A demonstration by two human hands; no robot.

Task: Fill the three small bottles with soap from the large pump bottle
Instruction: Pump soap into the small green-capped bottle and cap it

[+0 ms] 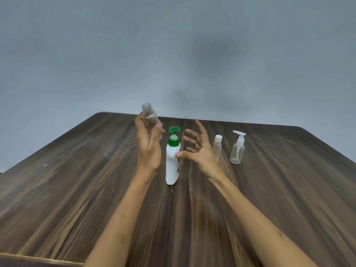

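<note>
The large white pump bottle (pixel 172 160) with a green pump head stands upright mid-table. My left hand (pixel 148 145) grips a small clear bottle (pixel 149 114) with no cap, held up in the air just left of the pump head. My right hand (pixel 198 147) hovers with fingers spread right of the pump bottle, thumb tip at its shoulder. A small clear bottle with a white flip cap (pixel 217 148) stands behind my right hand. Farther right stands a small clear bottle with a white pump top (pixel 237 150).
Everything stands on a dark wood-grain table (pixel 77 180) that ends at a plain grey wall (pixel 173 54). A lighter wooden edge (pixel 38 259) shows at the near left corner.
</note>
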